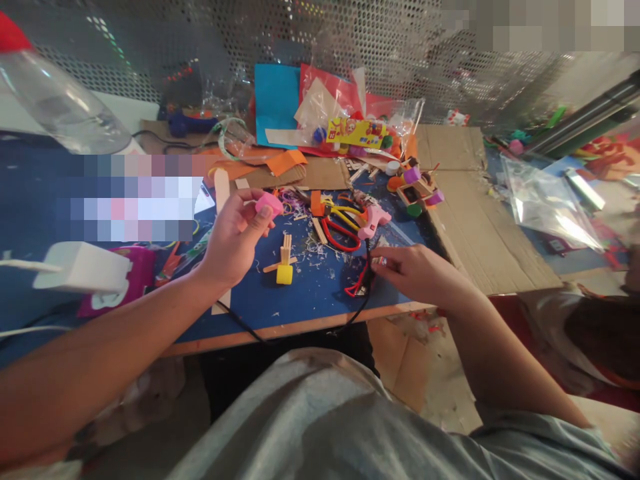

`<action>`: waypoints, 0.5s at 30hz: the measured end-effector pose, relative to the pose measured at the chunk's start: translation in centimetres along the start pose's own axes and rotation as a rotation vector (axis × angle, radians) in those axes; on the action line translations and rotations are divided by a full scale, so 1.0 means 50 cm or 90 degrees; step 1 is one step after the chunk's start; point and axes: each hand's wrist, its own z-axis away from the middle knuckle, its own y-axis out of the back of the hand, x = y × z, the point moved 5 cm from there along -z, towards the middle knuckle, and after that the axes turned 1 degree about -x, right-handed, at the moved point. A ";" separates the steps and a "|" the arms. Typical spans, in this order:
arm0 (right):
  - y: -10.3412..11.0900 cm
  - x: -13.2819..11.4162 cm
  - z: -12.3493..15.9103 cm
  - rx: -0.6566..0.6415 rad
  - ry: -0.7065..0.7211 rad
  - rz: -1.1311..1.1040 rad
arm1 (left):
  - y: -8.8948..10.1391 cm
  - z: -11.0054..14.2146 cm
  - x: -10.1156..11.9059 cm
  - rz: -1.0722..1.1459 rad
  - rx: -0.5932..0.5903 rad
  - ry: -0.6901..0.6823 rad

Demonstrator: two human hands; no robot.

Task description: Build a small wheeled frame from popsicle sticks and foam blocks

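Note:
My left hand [237,230] pinches a small pink block [268,205] between thumb and fingers, raised above the blue tabletop. Low over the table's right part, my right hand [417,270] has its fingers drawn together beside a black cord [369,267] and a small red-handled tool [356,285]. What its fingertips hold, if anything, is too small to name. Between the hands lies a yellow cylinder [285,274] with short wooden sticks [286,248] attached or resting against it. A pink glue gun [374,220] lies just beyond my right hand, near red-handled pliers [343,239].
Paper shreds and wood scraps litter the blue table [260,307]. A wooden-stick model with coloured discs [419,189] stands by cardboard [480,227] on the right. A white charger [83,268] and a water bottle [65,100] are left. Coloured paper [277,100] stands behind.

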 end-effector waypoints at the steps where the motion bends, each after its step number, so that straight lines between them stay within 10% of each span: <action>1: -0.004 -0.007 0.005 -0.022 0.003 0.004 | 0.001 0.000 -0.001 -0.008 -0.003 0.001; 6: -0.010 -0.033 0.019 -0.036 0.007 -0.020 | 0.001 0.000 -0.004 -0.013 -0.008 -0.006; 15: 0.042 -0.018 0.059 0.245 -0.064 0.017 | -0.013 0.008 0.008 -0.032 -0.009 -0.047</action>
